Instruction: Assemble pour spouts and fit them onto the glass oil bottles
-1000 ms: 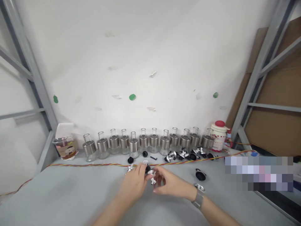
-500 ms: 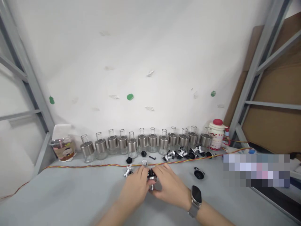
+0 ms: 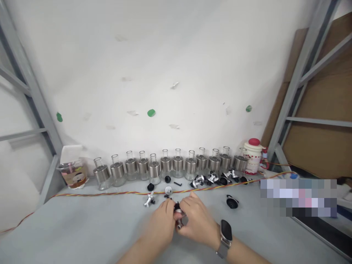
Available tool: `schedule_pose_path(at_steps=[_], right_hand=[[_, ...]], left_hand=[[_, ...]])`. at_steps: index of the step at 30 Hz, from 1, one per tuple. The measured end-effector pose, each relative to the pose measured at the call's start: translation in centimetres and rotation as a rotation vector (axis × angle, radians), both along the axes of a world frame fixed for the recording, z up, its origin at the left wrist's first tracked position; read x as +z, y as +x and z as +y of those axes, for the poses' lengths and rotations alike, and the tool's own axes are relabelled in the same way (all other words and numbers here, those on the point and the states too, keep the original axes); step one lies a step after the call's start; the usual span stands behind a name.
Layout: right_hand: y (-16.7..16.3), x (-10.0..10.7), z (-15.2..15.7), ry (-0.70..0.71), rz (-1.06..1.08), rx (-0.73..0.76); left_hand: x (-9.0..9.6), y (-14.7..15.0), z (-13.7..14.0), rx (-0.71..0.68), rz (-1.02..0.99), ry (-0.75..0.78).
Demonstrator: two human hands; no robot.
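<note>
A small black-and-silver fitting (image 3: pixel 178 208) is held between both hands above the grey table, its metal stem pointing down toward me. My left hand (image 3: pixel 163 222) closes on it from the left, fingers bent and partly hidden behind. My right hand (image 3: pixel 198 218), with a watch (image 3: pixel 226 231) on the wrist, pinches it from the right with thumb and fingers. Just beyond my left hand lie a silver branched part (image 3: pixel 149 200) and a round silver cap (image 3: pixel 168 190). A black round part with a side lug (image 3: pixel 232 201) rests to the right of my right hand.
Glass bottles with steel sleeves (image 3: pixel 154 168) line the wall. More black-and-silver fittings (image 3: pixel 212 178) lie before them at right. A twisted red-yellow cable (image 3: pixel 110 193) crosses the table (image 3: pixel 68 227). A cup (image 3: pixel 72 175) stands left, a red-lidded container (image 3: pixel 252 157) right.
Both hands have come slightly nearer to me with the fitting, whose stem now shows lower. The silver branched part behind my left hand is more exposed.
</note>
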State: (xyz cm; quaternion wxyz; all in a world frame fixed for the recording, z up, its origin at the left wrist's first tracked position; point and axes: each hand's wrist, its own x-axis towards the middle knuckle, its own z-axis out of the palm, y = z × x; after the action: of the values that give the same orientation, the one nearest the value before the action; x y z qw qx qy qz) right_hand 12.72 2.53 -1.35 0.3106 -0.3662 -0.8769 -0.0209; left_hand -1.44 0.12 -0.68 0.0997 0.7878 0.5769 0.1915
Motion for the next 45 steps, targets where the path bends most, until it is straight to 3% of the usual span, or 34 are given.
schedule_pose_path(at_steps=[6,15,19,24,32,38,45], right_hand=[[-0.3,0.6,-0.2,-0.073,0.026,-0.047],[-0.5,1.8,-1.2,-0.1,0.138,0.014],[-0.4,1.5,-1.2,-0.051,0.135,0.051],[-0.5,0.8,-0.9,0.124,0.147,0.076],[-0.5,0.4,-0.9,0.232,0.118,0.011],[-0.2,1.1,-0.3,0.347,0.075,-0.071],[0.0,1.6,-0.8,0.337,0.048,-0.007]], left_hand=[[-0.2,-0.6,0.7,-0.017,-0.134,-0.031],[0.5,-1.1,0.2,-0.092,0.003,0.447],[0.3,-0.8,-0.1,-0.102,-0.012,0.572],[0.4,-0.5,-0.4,-0.091,-0.057,0.597],[0.3,-0.3,-0.5,-0.076,-0.099,0.591],[0.2,-0.4,-0.3,-0.009,0.105,0.689],[-0.3,-0.4,-0.1,-0.2,0.154,0.755]])
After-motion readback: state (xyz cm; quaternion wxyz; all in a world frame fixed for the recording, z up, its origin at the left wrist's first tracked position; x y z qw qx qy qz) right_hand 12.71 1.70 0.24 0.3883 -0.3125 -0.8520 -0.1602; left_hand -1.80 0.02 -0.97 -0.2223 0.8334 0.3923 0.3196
